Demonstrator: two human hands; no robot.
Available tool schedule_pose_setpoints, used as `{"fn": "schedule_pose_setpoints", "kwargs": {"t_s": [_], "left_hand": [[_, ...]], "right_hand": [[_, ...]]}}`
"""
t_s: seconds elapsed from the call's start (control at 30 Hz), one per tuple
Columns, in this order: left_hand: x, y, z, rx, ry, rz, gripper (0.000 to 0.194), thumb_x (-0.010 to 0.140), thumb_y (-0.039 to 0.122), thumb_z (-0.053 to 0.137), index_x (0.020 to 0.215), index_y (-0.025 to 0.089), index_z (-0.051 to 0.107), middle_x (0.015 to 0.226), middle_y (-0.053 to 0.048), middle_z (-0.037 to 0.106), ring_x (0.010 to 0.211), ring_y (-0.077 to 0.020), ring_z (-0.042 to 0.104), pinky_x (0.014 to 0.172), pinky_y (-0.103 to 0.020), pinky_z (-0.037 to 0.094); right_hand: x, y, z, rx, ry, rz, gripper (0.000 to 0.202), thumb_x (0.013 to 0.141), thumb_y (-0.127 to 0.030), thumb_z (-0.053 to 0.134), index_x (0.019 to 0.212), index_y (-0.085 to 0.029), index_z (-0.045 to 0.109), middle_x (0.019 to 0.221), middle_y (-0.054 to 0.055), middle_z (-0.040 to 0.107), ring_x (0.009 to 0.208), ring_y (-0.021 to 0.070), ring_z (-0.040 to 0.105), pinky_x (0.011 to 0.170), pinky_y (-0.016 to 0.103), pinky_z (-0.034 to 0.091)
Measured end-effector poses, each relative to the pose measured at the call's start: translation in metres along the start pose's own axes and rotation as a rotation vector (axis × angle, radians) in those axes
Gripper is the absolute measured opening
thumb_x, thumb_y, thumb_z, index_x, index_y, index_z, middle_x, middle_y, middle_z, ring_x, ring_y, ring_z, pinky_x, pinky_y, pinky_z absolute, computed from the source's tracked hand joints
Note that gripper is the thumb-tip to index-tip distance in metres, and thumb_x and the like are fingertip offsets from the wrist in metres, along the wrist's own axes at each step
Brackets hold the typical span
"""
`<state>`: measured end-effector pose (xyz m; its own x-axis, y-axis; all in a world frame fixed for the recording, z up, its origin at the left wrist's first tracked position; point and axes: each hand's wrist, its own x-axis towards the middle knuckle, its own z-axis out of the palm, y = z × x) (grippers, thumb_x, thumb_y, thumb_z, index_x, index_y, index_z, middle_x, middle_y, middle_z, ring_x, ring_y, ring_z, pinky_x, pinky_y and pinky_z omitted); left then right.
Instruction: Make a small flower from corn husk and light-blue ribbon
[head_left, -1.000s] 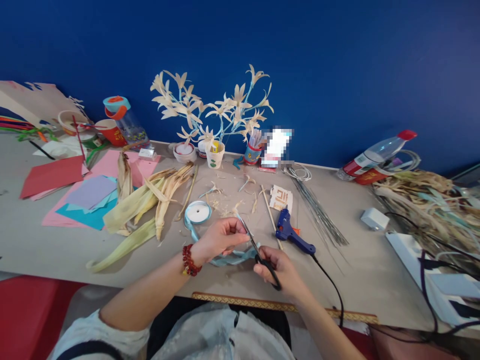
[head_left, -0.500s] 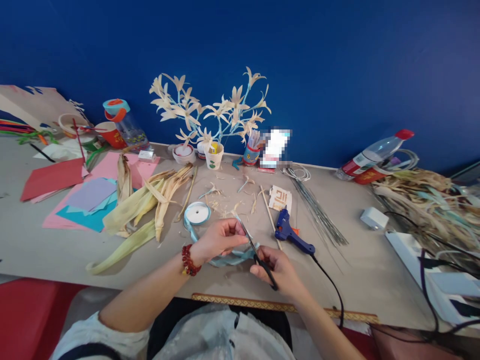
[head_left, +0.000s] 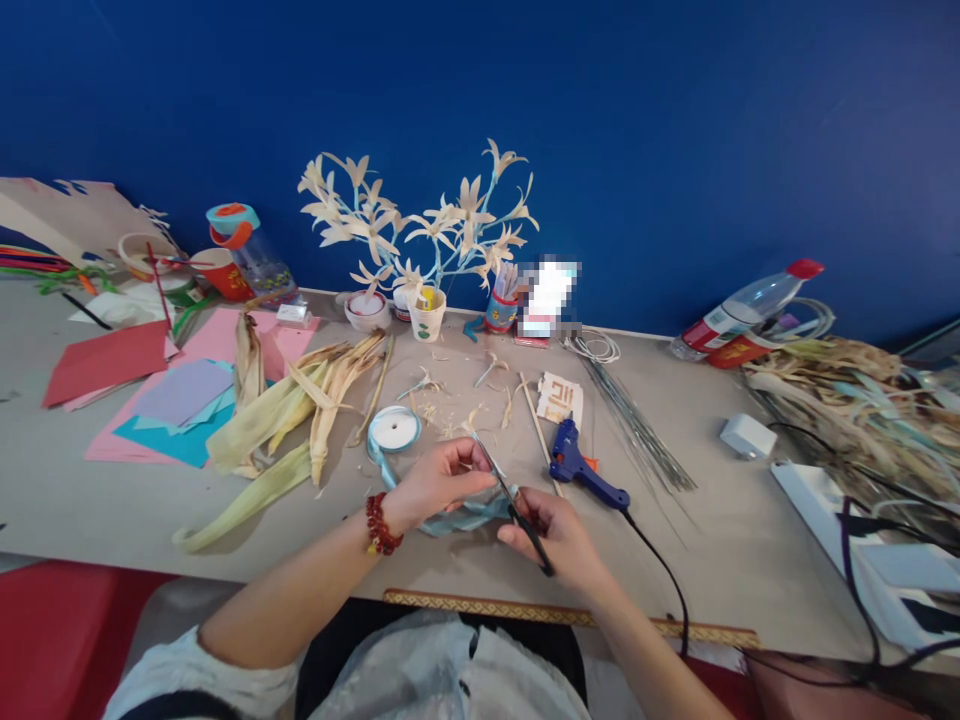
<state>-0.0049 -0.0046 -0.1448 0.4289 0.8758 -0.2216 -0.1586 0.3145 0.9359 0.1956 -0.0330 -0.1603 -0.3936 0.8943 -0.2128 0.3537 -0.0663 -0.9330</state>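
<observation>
My right hand (head_left: 555,535) grips a pair of scissors (head_left: 534,538) by the black handles, with the blades pointing away from me and leftward. Close to the blades, the fingertips of my left hand (head_left: 442,485) are pinched together; what lies between them is too small to make out. Light blue ribbon (head_left: 469,517) runs beneath both hands from a white spool (head_left: 394,428) at the left. Small pale husk flowers on short stems (head_left: 491,370) and husk scraps (head_left: 431,412) lie just beyond my hands.
Corn husks (head_left: 289,405) and coloured paper (head_left: 180,395) cover the left side. A blue glue gun (head_left: 577,465) with its cord, thin wires (head_left: 637,420) and a power strip (head_left: 832,550) lie rightward. Husk flowers stand in a paper cup (head_left: 427,318) by the wall. A bottle (head_left: 742,310) leans at right.
Both hands and the scissors stay almost in place. The view has shifted very slightly; nothing has been picked up or let go.
</observation>
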Motion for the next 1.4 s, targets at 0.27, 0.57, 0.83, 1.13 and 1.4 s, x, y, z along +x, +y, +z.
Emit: {"fn": "schedule_pose_setpoints", "kwargs": {"t_s": [0.27,0.57,0.83,1.13,1.4], "left_hand": [[-0.002,0.007,0.002,-0.236,0.017,-0.019,0.032,0.077,0.042,0.068,0.095,0.015,0.064,0.070,0.003,0.052,0.039,0.0000,0.032,0.032,-0.014,0.018],[0.000,-0.001,0.007,-0.287,0.114,-0.004,0.036,0.070,0.044,0.075,0.089,0.014,0.066,0.066,0.002,0.059,0.039,-0.0016,0.041,0.030,-0.012,0.022],[0.001,-0.004,0.007,-0.350,0.133,0.014,0.031,0.070,0.040,0.077,0.082,0.015,0.065,0.063,0.004,0.055,0.039,-0.0009,0.039,0.032,-0.013,0.023],[0.003,-0.002,0.006,-0.463,0.138,0.077,0.028,0.071,0.036,0.076,0.080,0.015,0.059,0.058,0.007,0.052,0.035,-0.0004,0.032,0.031,-0.014,0.018],[0.010,-0.003,0.000,-0.540,0.311,0.169,0.025,0.069,0.028,0.078,0.075,0.014,0.058,0.064,0.006,0.057,0.039,0.0000,0.033,0.033,-0.014,0.023]], "right_hand": [[-0.002,-0.004,-0.003,-0.042,0.010,-0.039,0.060,0.067,-0.069,0.067,0.061,-0.022,0.030,0.058,-0.007,0.027,0.055,0.0101,0.022,0.049,0.024,0.017],[-0.003,-0.002,-0.001,0.017,-0.012,-0.062,0.063,0.064,-0.073,0.066,0.061,-0.022,0.030,0.060,-0.007,0.025,0.056,0.0105,0.022,0.049,0.025,0.017],[-0.002,-0.003,0.001,0.067,-0.031,-0.062,0.064,0.062,-0.073,0.067,0.060,-0.022,0.030,0.059,-0.007,0.026,0.055,0.0102,0.022,0.049,0.025,0.016],[-0.008,-0.007,-0.003,0.216,-0.266,0.011,0.062,0.060,-0.078,0.064,0.067,-0.020,0.042,0.061,-0.004,0.041,0.056,0.0113,0.034,0.052,0.024,0.025],[-0.021,0.001,0.008,0.132,-0.074,0.064,0.056,0.070,-0.067,0.066,0.065,-0.022,0.034,0.059,-0.006,0.033,0.054,0.0098,0.030,0.050,0.023,0.020]]}}
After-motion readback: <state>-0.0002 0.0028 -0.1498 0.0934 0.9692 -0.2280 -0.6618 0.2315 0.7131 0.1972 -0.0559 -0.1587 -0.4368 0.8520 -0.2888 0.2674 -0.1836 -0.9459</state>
